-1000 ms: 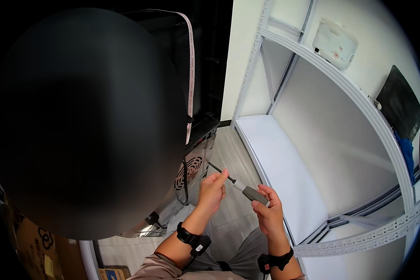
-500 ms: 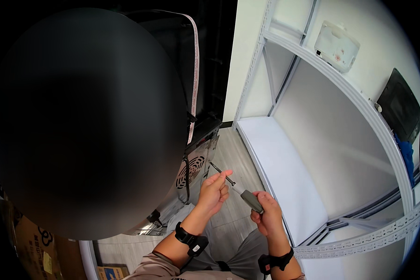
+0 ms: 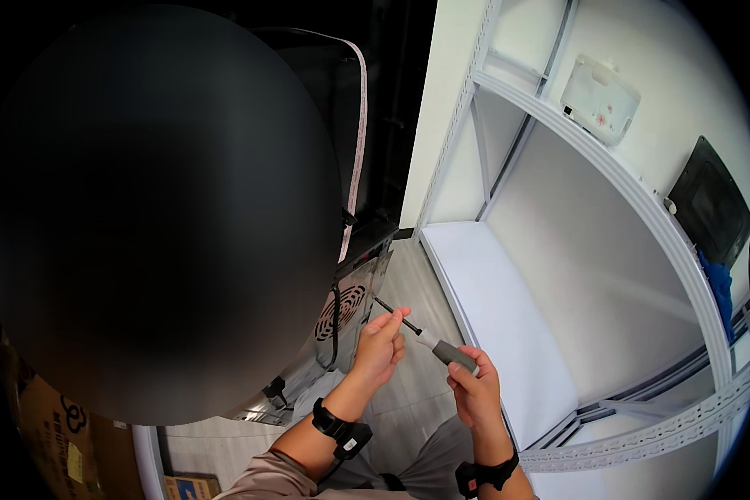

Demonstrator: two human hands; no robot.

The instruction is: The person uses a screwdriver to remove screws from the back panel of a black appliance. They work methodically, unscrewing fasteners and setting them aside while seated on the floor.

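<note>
Hands apart, both on one driver. Right hand (image 3: 475, 396) grips the driver (image 3: 452, 356) by its grey handle, thumb against fingers; left hand (image 3: 377, 348) pinches the dark shaft between thumb and forefinger. Driver sits in front of the person, over the floor (image 3: 417, 271), tilted, tip up-left by the panel (image 3: 367, 271) edge. Can't tell if the tip touches. Round vent (image 3: 340, 313) in the panel left of the tip. White shelf (image 3: 504, 308) to the right, clear box (image 3: 602, 100) higher up. Carton (image 3: 54, 425) lower left.
</note>
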